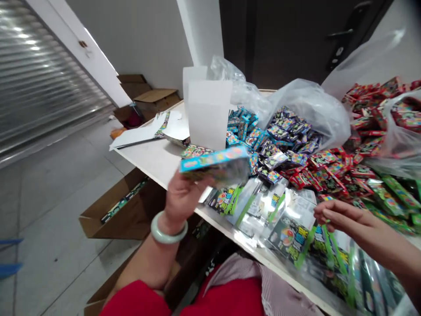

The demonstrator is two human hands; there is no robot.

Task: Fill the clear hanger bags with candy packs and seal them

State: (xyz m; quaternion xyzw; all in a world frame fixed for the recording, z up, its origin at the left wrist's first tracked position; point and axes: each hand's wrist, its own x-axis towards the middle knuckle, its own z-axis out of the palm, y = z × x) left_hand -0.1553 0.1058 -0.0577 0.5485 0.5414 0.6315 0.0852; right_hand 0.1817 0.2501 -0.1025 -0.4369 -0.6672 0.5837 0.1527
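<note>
My left hand (179, 197), with a pale bangle at the wrist, is closed on a small box (217, 166) with a bright blue edge. The box is blurred and held tilted over the table's front edge. My right hand (348, 219) is over the row of printed plastic pouches (291, 239), its fingers drawn together at the tips. Whether anything small is between them is hidden. Beyond the held box stands a white open box (208, 114) with raised flaps. Small blue packets (241, 125), purple packets (289, 127) and red packets (332, 169) are heaped behind the pouches.
Green packets (396, 197) lie at the right. Clear plastic bags (309, 105) surround the heaps. Flat white card sheets (140, 135) overhang the table's left end. An open cardboard carton (112, 204) stands on the floor below, with more cartons (154, 98) by the wall.
</note>
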